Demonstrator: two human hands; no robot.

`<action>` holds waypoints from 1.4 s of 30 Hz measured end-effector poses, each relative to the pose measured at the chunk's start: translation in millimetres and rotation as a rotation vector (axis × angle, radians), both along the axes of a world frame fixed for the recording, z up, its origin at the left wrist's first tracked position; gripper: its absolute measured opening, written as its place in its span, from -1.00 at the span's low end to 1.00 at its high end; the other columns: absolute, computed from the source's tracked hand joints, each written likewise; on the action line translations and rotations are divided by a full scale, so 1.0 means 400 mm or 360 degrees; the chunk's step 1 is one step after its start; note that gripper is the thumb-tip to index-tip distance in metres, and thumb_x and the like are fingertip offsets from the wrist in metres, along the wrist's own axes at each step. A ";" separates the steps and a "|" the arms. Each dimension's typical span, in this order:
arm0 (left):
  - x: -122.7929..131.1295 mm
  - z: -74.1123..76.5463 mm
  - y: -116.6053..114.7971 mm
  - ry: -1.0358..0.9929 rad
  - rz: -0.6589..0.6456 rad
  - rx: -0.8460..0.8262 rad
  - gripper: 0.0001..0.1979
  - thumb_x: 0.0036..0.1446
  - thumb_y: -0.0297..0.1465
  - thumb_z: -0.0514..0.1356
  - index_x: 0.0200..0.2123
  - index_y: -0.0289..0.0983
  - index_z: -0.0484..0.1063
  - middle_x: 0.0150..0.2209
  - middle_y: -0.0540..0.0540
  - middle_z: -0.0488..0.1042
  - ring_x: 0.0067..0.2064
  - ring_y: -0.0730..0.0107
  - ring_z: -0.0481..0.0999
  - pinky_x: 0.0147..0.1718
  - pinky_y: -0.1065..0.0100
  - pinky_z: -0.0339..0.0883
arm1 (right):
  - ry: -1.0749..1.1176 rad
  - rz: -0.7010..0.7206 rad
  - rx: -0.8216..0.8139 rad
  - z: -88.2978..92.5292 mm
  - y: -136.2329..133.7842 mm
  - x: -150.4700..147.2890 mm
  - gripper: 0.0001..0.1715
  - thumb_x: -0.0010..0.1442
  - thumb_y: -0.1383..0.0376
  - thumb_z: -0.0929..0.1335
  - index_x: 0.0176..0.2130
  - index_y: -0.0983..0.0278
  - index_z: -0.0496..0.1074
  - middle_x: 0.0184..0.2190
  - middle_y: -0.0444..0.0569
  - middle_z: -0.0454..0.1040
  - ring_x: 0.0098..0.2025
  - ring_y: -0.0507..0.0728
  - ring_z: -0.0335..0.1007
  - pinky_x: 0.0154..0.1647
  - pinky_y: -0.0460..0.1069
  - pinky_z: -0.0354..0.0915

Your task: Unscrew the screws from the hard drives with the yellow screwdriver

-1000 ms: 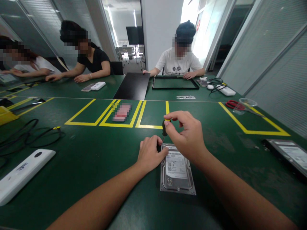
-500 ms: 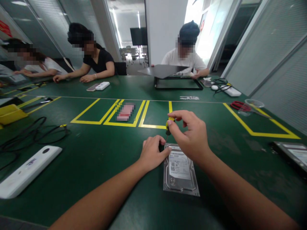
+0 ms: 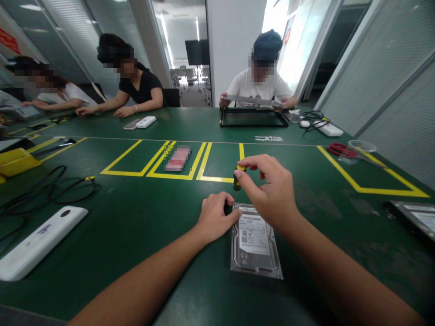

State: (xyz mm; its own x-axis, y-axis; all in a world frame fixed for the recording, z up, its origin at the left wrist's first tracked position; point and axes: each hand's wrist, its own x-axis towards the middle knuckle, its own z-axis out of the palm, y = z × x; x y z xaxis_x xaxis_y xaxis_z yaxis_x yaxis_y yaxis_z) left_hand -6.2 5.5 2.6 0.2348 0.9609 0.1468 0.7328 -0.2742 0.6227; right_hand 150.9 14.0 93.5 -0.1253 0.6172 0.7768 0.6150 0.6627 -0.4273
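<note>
A silver hard drive with a white label lies on the green table in front of me. At its far left corner, my left hand grips the edge, its thumb on the top face and its fingers curled round the side. My right hand pinches a yellow and black screwdriver by the top of its handle, between thumb and forefinger. The screwdriver stands almost upright, its shaft pointing down at that same corner. Its tip is hidden near my left fingers.
Another hard drive lies at the right edge. To the left are a white power bank and black cables. Yellow tape marks boxes beyond my hands. Red-handled scissors lie at the right. Several people sit across the table.
The screwdriver's handle has shifted slightly left and turned a little in my right fingers. My left hand stays put. Across the table, a person has tilted and drawn back a flat panel.
</note>
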 end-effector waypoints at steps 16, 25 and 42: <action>-0.001 -0.001 0.000 0.0014 -0.0015 0.0020 -0.78 0.16 -0.20 0.29 -0.25 -0.19 0.37 -0.23 0.02 0.51 -0.16 0.22 0.42 -0.17 0.22 0.14 | -0.0047 0.0014 0.0051 0.002 0.001 0.001 -0.97 0.21 0.34 0.38 -0.28 0.23 0.47 -0.32 -0.09 0.55 -0.25 0.10 0.42 -0.29 0.02 0.23; 0.001 -0.005 0.001 0.0037 0.0010 0.0023 -0.75 0.17 -0.16 0.28 -0.27 -0.20 0.36 -0.26 0.00 0.49 -0.17 0.20 0.40 -0.19 0.22 0.12 | -0.0052 0.0061 0.0017 0.008 -0.009 -0.002 -0.89 0.21 0.36 0.37 -0.23 0.22 0.51 -0.23 -0.09 0.60 -0.16 0.13 0.47 -0.23 0.03 0.27; 0.003 -0.009 0.001 -0.0001 0.0002 0.0065 -0.77 0.16 -0.21 0.30 -0.27 -0.20 0.36 -0.27 0.01 0.48 -0.17 0.21 0.40 -0.20 0.23 0.11 | -0.0038 0.0010 0.0054 -0.006 -0.001 -0.003 -0.91 0.20 0.31 0.41 -0.23 0.26 0.50 -0.26 -0.05 0.55 -0.19 0.13 0.42 -0.24 0.03 0.25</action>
State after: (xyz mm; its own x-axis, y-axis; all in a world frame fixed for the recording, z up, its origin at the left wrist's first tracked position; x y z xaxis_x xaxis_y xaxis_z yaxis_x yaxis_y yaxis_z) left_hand -5.0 5.8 -0.8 0.2333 0.9544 0.1860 0.7328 -0.2983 0.6115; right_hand 149.5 13.4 91.2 -0.1479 0.5898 0.7939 0.6207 0.6803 -0.3898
